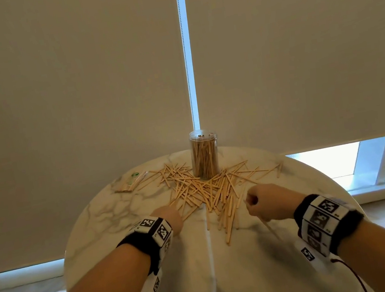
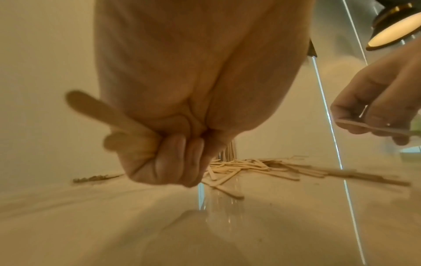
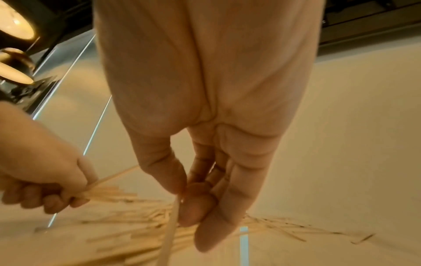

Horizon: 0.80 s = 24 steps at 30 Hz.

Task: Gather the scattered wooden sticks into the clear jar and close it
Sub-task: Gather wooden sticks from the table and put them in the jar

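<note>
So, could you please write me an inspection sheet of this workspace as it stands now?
Surface: round marble table, glossy.
Job's things: clear jar upright at the far edge, packed with sticks, no lid seen; loose sticks piled in front of it.
Clutter: small packet at far left.
Hands: left hand grips several sticks; right hand pinches one stick.
Cables: thin dark cable trails from the right wrist band.
Surroundings: roller blinds, strip of window beneath.
</note>
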Motion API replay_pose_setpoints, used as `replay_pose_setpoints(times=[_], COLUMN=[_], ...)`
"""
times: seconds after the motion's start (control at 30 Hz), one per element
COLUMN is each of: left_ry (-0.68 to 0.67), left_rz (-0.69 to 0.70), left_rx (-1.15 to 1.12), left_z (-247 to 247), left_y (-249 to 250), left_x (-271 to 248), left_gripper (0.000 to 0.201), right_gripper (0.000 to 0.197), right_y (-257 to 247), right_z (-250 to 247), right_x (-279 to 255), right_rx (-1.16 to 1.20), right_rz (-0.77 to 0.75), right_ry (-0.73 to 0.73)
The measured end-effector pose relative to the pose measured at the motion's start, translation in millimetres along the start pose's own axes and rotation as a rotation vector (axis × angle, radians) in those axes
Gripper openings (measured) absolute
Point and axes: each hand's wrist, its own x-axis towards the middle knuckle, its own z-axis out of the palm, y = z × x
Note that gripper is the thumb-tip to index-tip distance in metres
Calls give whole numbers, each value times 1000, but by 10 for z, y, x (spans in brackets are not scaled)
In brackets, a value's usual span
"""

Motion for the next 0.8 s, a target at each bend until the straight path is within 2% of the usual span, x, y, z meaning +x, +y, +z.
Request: replay_pose_setpoints(times=[0.17, 0.23, 0.33, 0.43, 0.53, 0.6, 0.7, 0.73, 0.8], left_ry=[121, 198, 270, 225, 138, 99, 103, 80, 26], left_rz=[5, 71, 219, 320, 352, 366, 338, 345, 364], left_rx=[-302, -422, -718, -1045, -1268, -1304, -1096, -1053, -1088], left_z=[-3, 24, 67, 54, 1, -9, 5, 12, 6], left_y=[10, 32, 88, 216, 323, 341, 334, 350, 405], left_x=[-42, -32, -69, -183, -282, -306, -335, -359, -400], left_gripper=[53, 50, 42, 37, 33, 34, 43, 45, 41], right_gripper=[14, 16, 14, 14, 18, 21, 20, 18, 25], right_y=[-186, -279, -407, -533, -652, -696, -724, -731, -770], right_z=[-168, -193, -172, -105, -48, -39, -70, -80, -63], right_x=[83, 123, 170, 193, 194, 207, 228, 221, 205], right_rx=[342, 466, 665, 817, 847, 838, 735, 687, 630], right_rz=[-94, -104, -115, -125, -148, -182, -239, -264, -310], right_ry=[126, 161, 144, 138, 159, 198, 291, 267, 100])
